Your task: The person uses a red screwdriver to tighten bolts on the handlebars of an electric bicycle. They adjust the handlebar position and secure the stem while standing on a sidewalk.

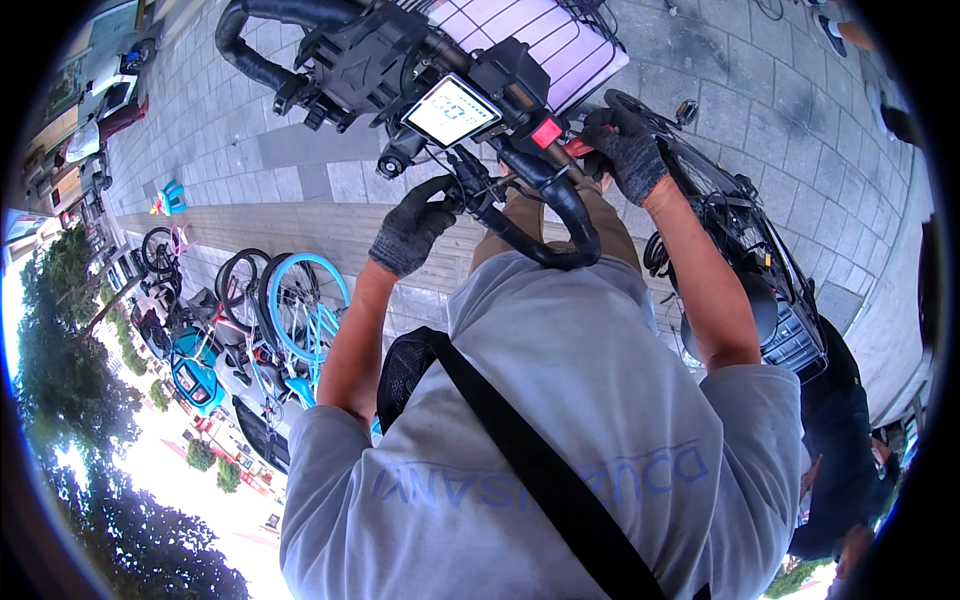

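Leftmost, the gloved left hand (pixel 408 235) curls its fingers at the handlebar (pixel 573 206), its grip impossible to tell; centrally, a lit display (pixel 452 112) sits on this bar; rightmost, the gloved right hand (pixel 635 160) holds a red item (pixel 577 148) just beside it.

Handlebar (pixel 583 228): smooth, glossy wrap
Display (pixel 452 112): smooth, glossy
Gloves (pixel 408 238): matt knit cloth
Basket (pixel 592 28): metal wire
Shirt (pixel 590 370): matt cloth
Paving (pixel 775 140): rough, matt stone

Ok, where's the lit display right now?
In the head view, the display is upper middle, slightly left, by the handlebar, up and right from the left hand and left of the red block.
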A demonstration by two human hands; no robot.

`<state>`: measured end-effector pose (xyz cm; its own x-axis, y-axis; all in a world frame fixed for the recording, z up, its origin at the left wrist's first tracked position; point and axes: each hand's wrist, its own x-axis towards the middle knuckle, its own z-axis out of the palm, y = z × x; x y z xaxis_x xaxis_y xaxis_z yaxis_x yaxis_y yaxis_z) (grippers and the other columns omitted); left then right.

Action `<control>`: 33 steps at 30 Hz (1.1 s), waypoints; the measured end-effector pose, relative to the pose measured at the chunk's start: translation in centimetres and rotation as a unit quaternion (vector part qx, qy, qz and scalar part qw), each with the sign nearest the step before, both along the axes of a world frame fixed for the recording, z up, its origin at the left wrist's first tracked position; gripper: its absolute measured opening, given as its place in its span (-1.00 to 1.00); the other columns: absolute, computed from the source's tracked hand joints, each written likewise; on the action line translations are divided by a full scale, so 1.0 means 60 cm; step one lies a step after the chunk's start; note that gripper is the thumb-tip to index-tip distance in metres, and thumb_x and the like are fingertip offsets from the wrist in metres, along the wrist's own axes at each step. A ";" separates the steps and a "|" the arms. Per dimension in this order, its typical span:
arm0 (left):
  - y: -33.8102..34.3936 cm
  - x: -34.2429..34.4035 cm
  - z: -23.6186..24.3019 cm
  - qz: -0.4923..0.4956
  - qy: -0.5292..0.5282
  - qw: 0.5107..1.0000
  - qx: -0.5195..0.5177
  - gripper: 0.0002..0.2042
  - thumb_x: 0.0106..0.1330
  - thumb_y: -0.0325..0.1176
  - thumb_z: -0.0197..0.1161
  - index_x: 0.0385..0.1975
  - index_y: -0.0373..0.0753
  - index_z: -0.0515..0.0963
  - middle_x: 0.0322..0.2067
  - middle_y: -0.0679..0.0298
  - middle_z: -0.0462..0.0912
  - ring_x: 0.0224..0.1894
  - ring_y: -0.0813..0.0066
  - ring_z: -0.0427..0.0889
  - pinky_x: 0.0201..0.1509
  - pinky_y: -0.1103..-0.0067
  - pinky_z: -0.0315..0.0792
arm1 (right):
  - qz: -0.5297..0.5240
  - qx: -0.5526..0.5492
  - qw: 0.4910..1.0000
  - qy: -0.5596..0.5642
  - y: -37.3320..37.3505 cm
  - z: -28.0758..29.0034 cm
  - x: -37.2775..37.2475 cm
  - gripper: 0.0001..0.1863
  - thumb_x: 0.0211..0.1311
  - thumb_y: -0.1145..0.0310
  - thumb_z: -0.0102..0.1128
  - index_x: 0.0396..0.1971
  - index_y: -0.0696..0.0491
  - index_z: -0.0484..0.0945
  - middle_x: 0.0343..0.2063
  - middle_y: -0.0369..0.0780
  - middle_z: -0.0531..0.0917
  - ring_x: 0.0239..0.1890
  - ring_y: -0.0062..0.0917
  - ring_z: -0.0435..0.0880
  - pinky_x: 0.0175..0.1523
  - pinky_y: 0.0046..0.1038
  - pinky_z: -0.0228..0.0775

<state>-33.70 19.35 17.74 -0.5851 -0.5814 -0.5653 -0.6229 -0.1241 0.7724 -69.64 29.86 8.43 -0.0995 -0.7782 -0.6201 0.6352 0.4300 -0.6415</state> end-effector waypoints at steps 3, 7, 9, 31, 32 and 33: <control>0.000 0.001 -0.002 0.002 -0.031 0.999 0.011 -0.45 0.34 -0.66 0.22 0.35 -0.25 0.33 0.07 0.13 0.65 0.04 0.43 0.70 0.12 0.51 0.57 | 0.011 0.001 1.000 0.003 0.000 -0.008 -0.004 -0.29 0.27 0.52 0.33 0.37 0.16 0.21 -0.13 -0.23 0.61 -0.46 -0.57 0.67 -0.34 -0.55 0.60; 0.003 0.001 -0.013 0.005 0.044 0.999 -0.004 -0.43 0.33 -0.65 0.26 0.34 -0.27 0.31 0.12 0.13 0.58 0.07 0.39 0.67 0.11 0.49 0.58 | 0.036 -0.058 0.994 0.087 0.000 -0.012 -0.006 -0.29 0.30 0.51 0.28 0.41 0.17 0.18 -0.16 -0.21 0.62 -0.46 -0.54 0.68 -0.37 -0.52 0.62; 0.004 0.001 -0.019 0.014 0.058 0.998 0.007 -0.42 0.31 -0.65 0.29 0.33 -0.28 0.30 0.15 0.13 0.55 0.09 0.37 0.66 0.10 0.48 0.58 | 0.016 -0.061 0.994 0.084 0.001 -0.010 -0.007 -0.29 0.30 0.52 0.26 0.41 0.17 0.17 -0.18 -0.21 0.61 -0.46 -0.52 0.68 -0.40 -0.51 0.62; -0.054 -0.116 0.079 -0.273 -0.097 0.936 -0.198 -0.62 0.27 -0.43 0.33 0.11 -0.22 0.51 -0.02 0.03 0.62 -0.05 0.10 0.67 -0.09 0.38 0.64 | -0.053 -0.041 0.995 0.076 0.103 -0.028 -0.123 -0.42 0.37 0.28 0.24 0.36 0.07 0.41 -0.11 -0.12 0.72 -0.40 -0.45 0.74 -0.37 -0.51 0.63; -0.052 -0.125 0.079 -0.272 -0.102 0.937 -0.196 -0.61 0.26 -0.43 0.34 0.10 -0.22 0.51 -0.04 0.04 0.61 -0.07 0.13 0.67 -0.12 0.41 0.64 | -0.065 -0.047 0.995 0.055 0.112 -0.023 -0.130 -0.43 0.36 0.30 0.26 0.34 0.08 0.43 -0.12 -0.14 0.72 -0.40 -0.47 0.74 -0.40 -0.54 0.61; -0.048 -0.134 0.075 -0.263 -0.118 0.939 -0.189 -0.61 0.25 -0.44 0.36 0.09 -0.22 0.51 -0.05 0.05 0.61 -0.10 0.16 0.68 -0.16 0.44 0.65 | -0.076 -0.056 0.995 0.033 0.122 -0.018 -0.145 -0.44 0.34 0.32 0.28 0.32 0.09 0.45 -0.14 -0.15 0.72 -0.39 -0.49 0.73 -0.43 -0.57 0.60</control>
